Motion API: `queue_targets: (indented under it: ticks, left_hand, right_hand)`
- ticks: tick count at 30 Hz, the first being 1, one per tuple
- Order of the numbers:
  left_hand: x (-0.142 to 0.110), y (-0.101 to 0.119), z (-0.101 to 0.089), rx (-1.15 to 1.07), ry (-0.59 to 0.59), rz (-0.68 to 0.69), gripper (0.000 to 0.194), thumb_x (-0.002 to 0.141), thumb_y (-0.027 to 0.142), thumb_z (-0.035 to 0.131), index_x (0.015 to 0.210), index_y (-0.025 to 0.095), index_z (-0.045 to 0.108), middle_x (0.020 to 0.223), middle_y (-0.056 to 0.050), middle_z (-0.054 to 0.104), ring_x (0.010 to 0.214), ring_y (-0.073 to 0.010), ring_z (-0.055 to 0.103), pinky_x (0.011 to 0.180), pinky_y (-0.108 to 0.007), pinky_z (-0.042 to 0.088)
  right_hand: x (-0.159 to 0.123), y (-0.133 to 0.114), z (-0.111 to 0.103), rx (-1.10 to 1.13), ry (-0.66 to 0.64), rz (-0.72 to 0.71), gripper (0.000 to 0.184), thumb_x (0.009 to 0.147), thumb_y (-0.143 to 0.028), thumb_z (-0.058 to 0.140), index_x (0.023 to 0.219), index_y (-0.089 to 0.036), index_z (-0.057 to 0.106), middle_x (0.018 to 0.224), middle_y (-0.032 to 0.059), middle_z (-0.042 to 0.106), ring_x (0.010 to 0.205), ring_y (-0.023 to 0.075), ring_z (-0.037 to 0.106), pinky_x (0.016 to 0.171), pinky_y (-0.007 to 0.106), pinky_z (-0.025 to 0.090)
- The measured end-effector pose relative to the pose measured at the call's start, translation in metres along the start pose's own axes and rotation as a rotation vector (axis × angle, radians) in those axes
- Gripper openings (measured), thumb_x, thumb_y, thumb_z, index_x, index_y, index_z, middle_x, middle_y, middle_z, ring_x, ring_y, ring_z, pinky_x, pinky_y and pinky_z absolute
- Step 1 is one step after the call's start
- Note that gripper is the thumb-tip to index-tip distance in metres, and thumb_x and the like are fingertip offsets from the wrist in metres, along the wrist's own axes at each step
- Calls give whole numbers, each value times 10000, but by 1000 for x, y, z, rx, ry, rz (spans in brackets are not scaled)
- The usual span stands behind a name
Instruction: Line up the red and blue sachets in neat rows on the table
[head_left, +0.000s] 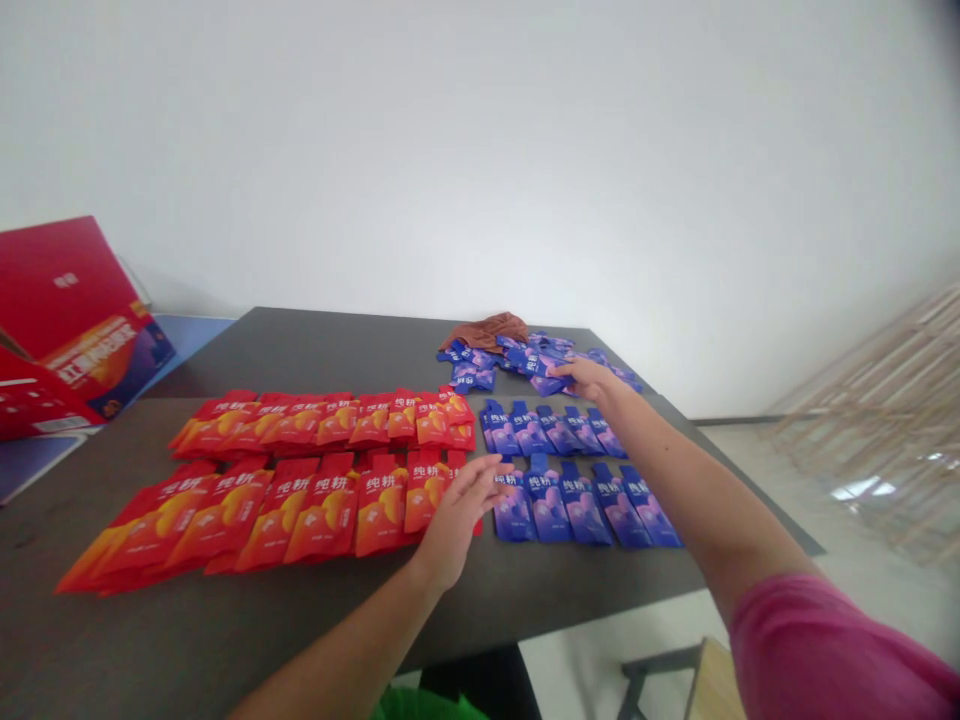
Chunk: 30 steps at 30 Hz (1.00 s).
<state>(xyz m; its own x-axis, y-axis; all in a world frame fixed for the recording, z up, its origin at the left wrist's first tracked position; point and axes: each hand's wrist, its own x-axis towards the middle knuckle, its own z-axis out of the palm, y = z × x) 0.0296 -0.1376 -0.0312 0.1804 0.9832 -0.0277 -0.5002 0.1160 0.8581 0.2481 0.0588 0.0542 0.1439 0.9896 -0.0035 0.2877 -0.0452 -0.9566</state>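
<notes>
Two rows of red foil sachets with orange fruit prints lie overlapping on the dark grey table [225, 640], a back row [322, 420] and a front row [322, 515]. To their right are two neat rows of blue-purple sachets, back [551, 430] and front [581, 510]. My left hand [457, 520] hovers with spread fingers over the right end of the front red row, fingertips nearly at the first blue sachet. My right hand [589, 380] lies over the near edge of a loose heap of blue sachets [532, 355], holding nothing I can see.
A crumpled brown cloth [484, 330] lies at the heap's far side. A large red printed box [60, 300] leans at the left beyond the table. A wooden lattice [877, 400] stands at the right, and a wooden-topped stool [712, 680] sits below the table's right corner.
</notes>
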Motion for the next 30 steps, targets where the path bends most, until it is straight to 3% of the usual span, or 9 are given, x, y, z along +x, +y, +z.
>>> queue_targets:
  ticks: [3, 6, 8, 11, 16, 18, 24, 30]
  left_hand:
    - [5, 2, 1, 162, 66, 42, 333, 864, 413, 625, 1116, 196, 649, 1112, -84, 681, 908, -192, 649, 917, -370, 476]
    - [6, -1, 8, 299, 20, 2, 341, 862, 471, 603, 1044, 193, 676, 995, -68, 700, 832, -198, 656, 840, -355, 497]
    - [3, -3, 15, 316, -79, -56, 349, 853, 493, 600, 1002, 191, 693, 934, -55, 709, 809, -207, 662, 817, -356, 499]
    - [-6, -3, 23, 364, -159, -101, 313, 827, 467, 627, 924, 182, 713, 852, -38, 715, 783, -219, 658, 770, -341, 499]
    - [-14, 9, 19, 487, -44, -140, 264, 814, 426, 619, 703, 190, 659, 693, -21, 685, 673, -196, 633, 648, -293, 484]
    - [-12, 12, 16, 532, -23, -164, 291, 803, 428, 628, 626, 198, 601, 600, -7, 644, 591, -174, 605, 597, -277, 470]
    - [-1, 8, 18, 673, -75, -396, 196, 840, 334, 559, 719, 184, 594, 576, -22, 659, 532, -168, 637, 552, -258, 467]
    - [12, -2, 22, 705, -59, -433, 151, 866, 309, 537, 797, 180, 571, 621, -35, 676, 549, -176, 677, 555, -253, 495]
  right_hand:
    - [-54, 2, -10, 142, -161, 110, 316, 718, -265, 793, 967, -154, 634, 861, 36, 693, 711, 166, 647, 678, 335, 552]
    - [-125, 16, -3, 273, -245, 160, 455, 585, -269, 844, 973, -192, 620, 801, -3, 694, 651, 161, 637, 641, 317, 545]
    - [-169, 30, 7, 353, -264, 190, 504, 569, -284, 845, 1007, -205, 609, 819, -13, 693, 678, 160, 647, 665, 312, 549]
    - [-212, 52, 18, 598, -150, 223, 454, 590, -298, 841, 968, -216, 604, 845, -12, 692, 722, 154, 648, 674, 284, 539]
    - [-236, 84, 5, 768, 237, 224, 250, 711, -344, 759, 859, -253, 580, 769, -36, 673, 647, 132, 622, 537, 248, 493]
    - [-242, 93, 2, 805, 308, 266, 202, 732, -329, 719, 837, -259, 562, 728, -41, 671, 639, 138, 639, 532, 253, 505]
    - [-254, 100, 23, 809, 274, 349, 298, 714, -279, 710, 953, -251, 535, 718, -40, 696, 662, 137, 689, 615, 249, 557]
    - [-249, 111, 41, 703, 285, 298, 410, 743, -332, 702, 1081, -249, 486, 741, -29, 691, 664, 151, 692, 641, 266, 574]
